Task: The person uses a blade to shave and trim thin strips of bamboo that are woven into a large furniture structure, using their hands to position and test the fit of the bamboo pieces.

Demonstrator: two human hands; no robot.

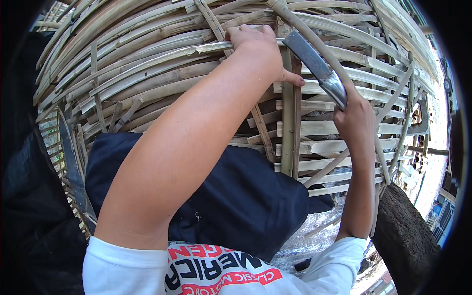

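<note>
My left hand (255,42) reaches up to the slatted bamboo wall, its fingers curled over a pale split bamboo slat (196,50). The thumb points right and lies across an upright bamboo post (289,132). In my right hand (356,115) is a machete (310,58) with a broad, grey, square-ended blade and a shiny metal collar. I grip it by the handle, mostly hidden in my fist. The blade slants up and left, its tip close to the right of my left hand. A thin curved pole (314,39) passes along the blade.
Dark cloth (236,191) lies below my left arm. A thick brown log (403,231) slants at the lower right. Diagonal bamboo braces (393,98) cross the slats on the right. Black sheeting (29,162) hangs at the far left.
</note>
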